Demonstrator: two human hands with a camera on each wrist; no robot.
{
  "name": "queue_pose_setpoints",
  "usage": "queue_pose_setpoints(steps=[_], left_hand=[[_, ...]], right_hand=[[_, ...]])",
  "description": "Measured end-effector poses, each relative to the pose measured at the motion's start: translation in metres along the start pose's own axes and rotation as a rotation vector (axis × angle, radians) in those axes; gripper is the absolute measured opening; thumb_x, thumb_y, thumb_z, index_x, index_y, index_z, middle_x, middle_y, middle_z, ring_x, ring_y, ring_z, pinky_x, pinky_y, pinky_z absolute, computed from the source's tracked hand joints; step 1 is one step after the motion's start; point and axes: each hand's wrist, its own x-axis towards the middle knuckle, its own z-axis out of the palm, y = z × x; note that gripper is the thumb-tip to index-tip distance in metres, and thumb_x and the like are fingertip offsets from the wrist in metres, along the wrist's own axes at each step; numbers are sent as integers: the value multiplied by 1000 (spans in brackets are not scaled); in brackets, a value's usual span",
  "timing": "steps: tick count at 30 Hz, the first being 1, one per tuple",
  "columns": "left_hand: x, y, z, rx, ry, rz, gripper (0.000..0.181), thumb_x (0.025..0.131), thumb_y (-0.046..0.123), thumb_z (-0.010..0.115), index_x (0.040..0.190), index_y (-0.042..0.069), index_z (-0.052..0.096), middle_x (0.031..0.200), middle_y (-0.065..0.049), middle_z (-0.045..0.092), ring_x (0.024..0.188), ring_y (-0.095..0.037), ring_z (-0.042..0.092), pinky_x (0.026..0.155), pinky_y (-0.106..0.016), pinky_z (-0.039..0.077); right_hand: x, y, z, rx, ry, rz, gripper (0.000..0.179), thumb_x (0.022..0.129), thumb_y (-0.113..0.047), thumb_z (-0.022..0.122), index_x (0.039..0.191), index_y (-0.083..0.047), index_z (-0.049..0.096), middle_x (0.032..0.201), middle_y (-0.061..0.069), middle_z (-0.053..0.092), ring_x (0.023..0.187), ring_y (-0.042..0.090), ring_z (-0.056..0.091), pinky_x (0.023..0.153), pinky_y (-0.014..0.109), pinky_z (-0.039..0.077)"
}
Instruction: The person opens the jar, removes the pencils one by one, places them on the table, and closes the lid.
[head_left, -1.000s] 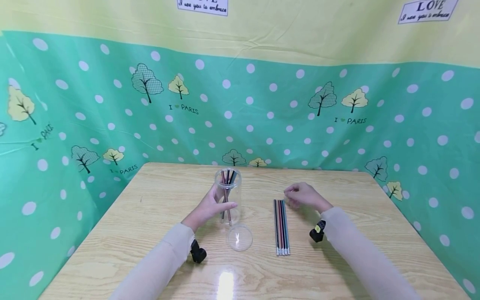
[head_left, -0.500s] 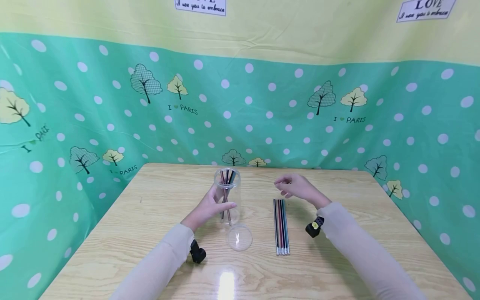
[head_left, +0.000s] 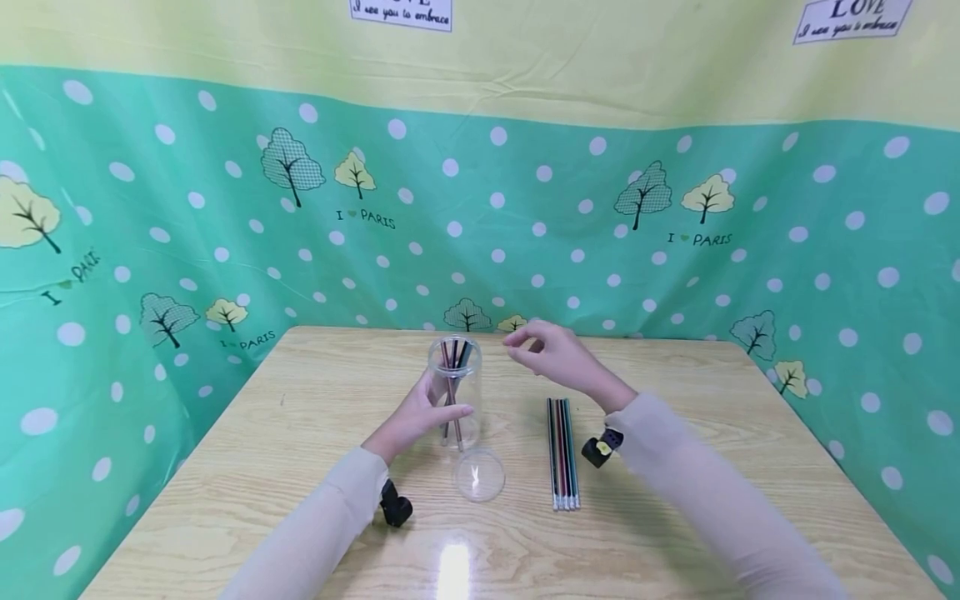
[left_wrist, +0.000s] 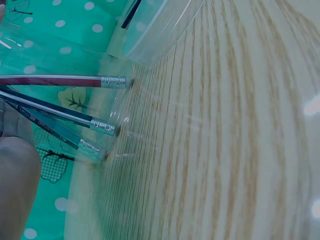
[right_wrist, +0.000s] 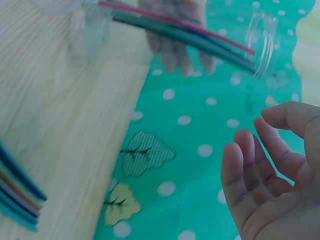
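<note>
The left grip (head_left: 420, 412) is a bare hand grasping a clear jar (head_left: 474, 387), its fingers around the far side and its thumb lying across the near side. The right grip (head_left: 555, 354) is released: it holds nothing, its fingers loosely bent, in the air to the right of the jar's mouth and apart from it. The jar stands upright on the wood-grain worktop (head_left: 712, 392), left of the person's right hand. Inside it a few pencils (left_wrist: 55, 80) lean at different angles, their metal-banded eraser ends down at the jar's base, as the left wrist view shows. A clear round lid (head_left: 480, 477) lies flat just in front of the jar; whether the two touch is hard to tell. To the right, a row of dark, red and teal pencils (head_left: 562, 454) lies side by side, metal ends toward the person. Each wrist carries a small black camera below a pale sleeve (head_left: 322, 508). Behind the worktop hangs a green and yellow cloth (head_left: 495, 225) printed with dots and trees.
</note>
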Motion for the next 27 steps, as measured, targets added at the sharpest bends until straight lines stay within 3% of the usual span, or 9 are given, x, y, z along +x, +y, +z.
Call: queue_pose_setpoints(steps=[5, 12, 20, 27], left_hand=[[-6, 15, 2, 0, -22, -3, 87, 77, 19, 74, 144, 31, 19, 145, -1, 31, 133, -20, 23, 107, -47, 16], [-7, 20, 2, -8, -40, -2, 86, 79, 15, 72, 145, 28, 18, 144, 2, 31, 132, -15, 24, 107, -44, 17], [1, 3, -1, -24, -62, 76, 87, 79, 13, 72, 143, 35, 19, 146, 7, 28, 134, -12, 21, 108, -47, 8], [5, -5, -2, -16, -78, 114, 85, 81, 11, 70, 143, 37, 18, 146, 13, 27, 133, -7, 21, 109, -44, 10]], right_hand=[[4, -18, 6, -45, 26, -101, 18, 89, -30, 60, 104, -23, 66, 99, -9, 55, 74, 14, 55, 58, 30, 49], [14, -33, 16, -21, 10, -197, 19, 88, -25, 61, 105, -17, 66, 98, -8, 54, 67, 13, 55, 55, 28, 49], [24, -47, 25, -44, -10, -230, 20, 88, -21, 61, 105, -12, 66, 92, -9, 57, 65, 12, 54, 56, 26, 48], [35, -55, 34, -164, 2, -264, 17, 86, -18, 62, 102, -15, 67, 81, -11, 58, 57, 9, 49, 50, 23, 44]])
